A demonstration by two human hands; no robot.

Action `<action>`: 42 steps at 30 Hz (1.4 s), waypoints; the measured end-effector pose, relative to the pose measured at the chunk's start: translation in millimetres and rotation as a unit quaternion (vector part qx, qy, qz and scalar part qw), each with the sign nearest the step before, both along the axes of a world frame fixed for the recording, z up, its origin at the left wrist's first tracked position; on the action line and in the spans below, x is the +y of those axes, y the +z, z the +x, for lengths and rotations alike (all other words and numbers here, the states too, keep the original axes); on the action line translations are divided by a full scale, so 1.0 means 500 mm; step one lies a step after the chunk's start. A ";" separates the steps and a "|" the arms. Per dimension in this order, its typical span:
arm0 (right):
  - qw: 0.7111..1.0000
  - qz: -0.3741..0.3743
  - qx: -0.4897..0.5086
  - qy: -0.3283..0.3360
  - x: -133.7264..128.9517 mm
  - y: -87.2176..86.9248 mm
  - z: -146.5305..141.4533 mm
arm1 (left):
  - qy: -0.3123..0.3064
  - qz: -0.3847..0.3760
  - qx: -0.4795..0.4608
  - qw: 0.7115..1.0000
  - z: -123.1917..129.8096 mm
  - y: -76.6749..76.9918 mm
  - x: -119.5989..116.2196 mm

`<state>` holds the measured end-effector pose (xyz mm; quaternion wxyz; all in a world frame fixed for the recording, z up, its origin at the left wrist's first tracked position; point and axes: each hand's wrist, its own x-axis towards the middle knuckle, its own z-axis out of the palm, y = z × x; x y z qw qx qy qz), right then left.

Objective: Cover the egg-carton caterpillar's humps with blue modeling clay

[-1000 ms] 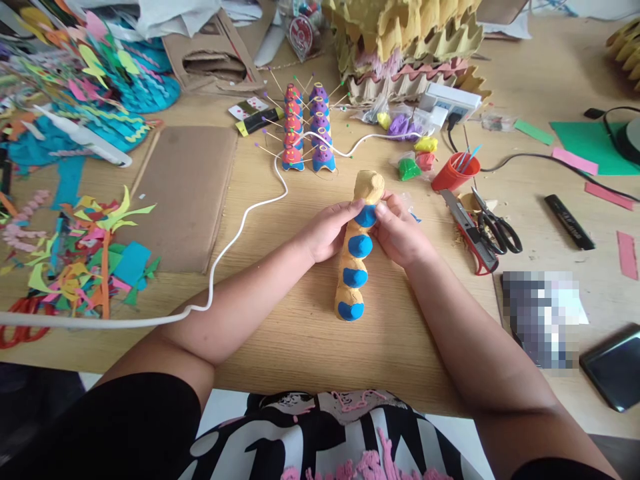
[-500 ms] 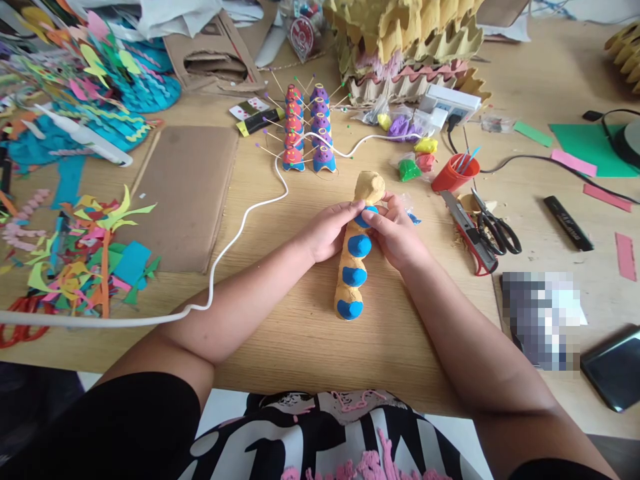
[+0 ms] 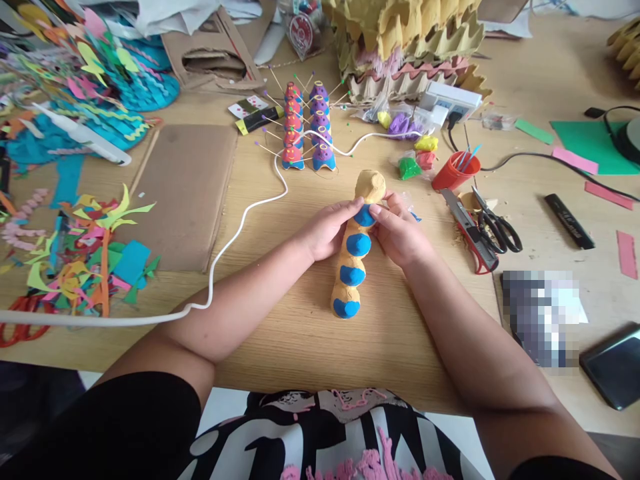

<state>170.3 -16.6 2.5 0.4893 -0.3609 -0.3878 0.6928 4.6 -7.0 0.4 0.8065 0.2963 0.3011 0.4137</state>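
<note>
A bumpy yellow strip [image 3: 354, 259] is at the middle of the wooden table [image 3: 280, 320], running from near to far and leaning a little right at its far end. I count four blue patches along it; the farthest bump [image 3: 371, 186] is plain yellow. Whether the near end touches the wood, I cannot tell.

The left hand [image 3: 330, 233] grasps the strip from the left, thumb at the edge of the farthest blue patch [image 3: 365, 215]. The right hand [image 3: 401, 233] grips from the right, its thumb on that patch's right edge. Most of the other fingers are hidden behind the strip.

The step looks like smoothing soft blue clay onto a bump. To do it well, I would brace from behind with the left fingers and press lightly with the right thumb, working outward so the edge lies flat without denting the bump or smearing blue onto yellow.

Far left of the strip stand a red caterpillar [image 3: 293, 137] and a purple caterpillar [image 3: 321, 137]. To the right, scissors [image 3: 500, 230] lie against a craft knife [image 3: 467, 230].
</note>
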 end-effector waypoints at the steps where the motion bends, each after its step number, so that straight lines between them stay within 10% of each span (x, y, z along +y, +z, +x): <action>1: 1.000 -0.001 0.001 -0.002 0.000 0.000 -0.001 | -0.001 0.002 0.001 1.000 0.000 0.000 0.000; 42: 1.000 -0.022 0.005 0.004 0.003 -0.002 0.001 | 0.006 -0.025 -0.012 1.000 -0.001 -0.003 0.000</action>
